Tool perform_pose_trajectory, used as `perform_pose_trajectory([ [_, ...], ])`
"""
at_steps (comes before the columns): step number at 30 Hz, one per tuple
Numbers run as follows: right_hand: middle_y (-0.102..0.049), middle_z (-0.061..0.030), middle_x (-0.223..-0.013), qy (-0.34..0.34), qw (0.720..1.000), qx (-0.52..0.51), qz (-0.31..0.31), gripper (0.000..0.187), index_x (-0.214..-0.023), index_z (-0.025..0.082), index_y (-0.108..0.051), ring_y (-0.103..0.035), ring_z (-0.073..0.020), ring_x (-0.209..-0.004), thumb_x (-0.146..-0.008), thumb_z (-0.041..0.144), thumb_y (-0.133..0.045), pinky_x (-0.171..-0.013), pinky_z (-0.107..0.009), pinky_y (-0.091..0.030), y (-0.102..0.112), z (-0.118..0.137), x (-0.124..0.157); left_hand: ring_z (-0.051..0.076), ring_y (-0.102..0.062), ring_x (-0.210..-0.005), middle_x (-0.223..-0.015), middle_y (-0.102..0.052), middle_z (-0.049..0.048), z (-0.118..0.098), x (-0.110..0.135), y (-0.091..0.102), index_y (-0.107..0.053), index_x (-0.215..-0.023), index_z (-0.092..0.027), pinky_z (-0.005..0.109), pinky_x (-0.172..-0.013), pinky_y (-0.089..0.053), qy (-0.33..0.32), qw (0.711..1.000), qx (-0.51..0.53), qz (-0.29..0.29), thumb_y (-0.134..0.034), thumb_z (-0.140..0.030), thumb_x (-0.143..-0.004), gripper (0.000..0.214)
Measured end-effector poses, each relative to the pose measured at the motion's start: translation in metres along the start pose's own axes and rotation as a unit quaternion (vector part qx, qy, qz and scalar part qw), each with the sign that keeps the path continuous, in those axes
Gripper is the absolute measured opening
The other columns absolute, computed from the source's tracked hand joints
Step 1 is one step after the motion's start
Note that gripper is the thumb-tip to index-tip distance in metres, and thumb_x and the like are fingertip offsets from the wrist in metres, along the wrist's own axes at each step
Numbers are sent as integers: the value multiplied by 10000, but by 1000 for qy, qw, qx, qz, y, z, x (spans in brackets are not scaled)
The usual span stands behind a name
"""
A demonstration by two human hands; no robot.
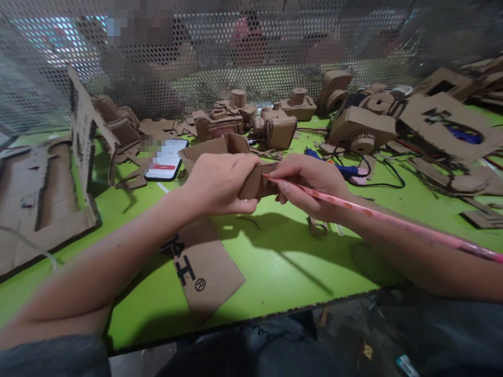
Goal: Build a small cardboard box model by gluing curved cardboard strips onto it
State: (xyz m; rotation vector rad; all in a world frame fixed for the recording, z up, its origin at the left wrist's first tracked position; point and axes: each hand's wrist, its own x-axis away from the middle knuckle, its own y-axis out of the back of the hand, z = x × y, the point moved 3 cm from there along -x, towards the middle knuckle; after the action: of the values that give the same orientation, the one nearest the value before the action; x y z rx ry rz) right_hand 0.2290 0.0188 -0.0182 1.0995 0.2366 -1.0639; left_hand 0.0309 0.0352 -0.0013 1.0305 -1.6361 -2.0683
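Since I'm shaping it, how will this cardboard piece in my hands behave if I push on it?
The cardboard piece looks thick, so it's probably light yet fairly stiff. Pushed hard, it would likely crease rather than flop, judging by the sharp folds on the cardboard models nearby.

Corrugated cardboard strip point(257, 181), curved; pink pencil point(377, 218), tip touching it.

Passage for the left hand point(220, 183) and right hand point(310, 183) is afforded toward the front edge of the green table point(283, 262), with a flat printed cardboard sheet point(200, 267) lying alongside. Rearward reach is obstructed by a smartphone point(165, 159), cardboard models point(275, 125) and black cables point(387, 180). Leftward passage is blocked by an upright cardboard panel point(84, 125); the far side is bounded by a perforated metal screen point(251, 63).
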Motion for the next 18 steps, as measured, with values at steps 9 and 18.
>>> perform_pose_trajectory([
  [9,-744,-66,-1003,5,1000,4,-12,153,-1098,224,-693,-727,-202,-877,-1071,305,-566,-742,-358,-583,0,1,0,324,-803,-987,-1060,-837,111,-1,-1,0,-706,-1290,-178,337,-672,-468,7,1000,2,20,-748,-438,-799,558],
  [18,-765,-71,-996,-179,982,18,-59,233,-1118,243,-732,-716,-215,-780,-995,413,-629,-653,-357,-549,25,-17,-5,333,-792,-1052,-1176,-818,163,-4,-1,-6,-679,-1354,-142,338,-716,-488,28,994,-39,95,-754,-512,-938,562],
])
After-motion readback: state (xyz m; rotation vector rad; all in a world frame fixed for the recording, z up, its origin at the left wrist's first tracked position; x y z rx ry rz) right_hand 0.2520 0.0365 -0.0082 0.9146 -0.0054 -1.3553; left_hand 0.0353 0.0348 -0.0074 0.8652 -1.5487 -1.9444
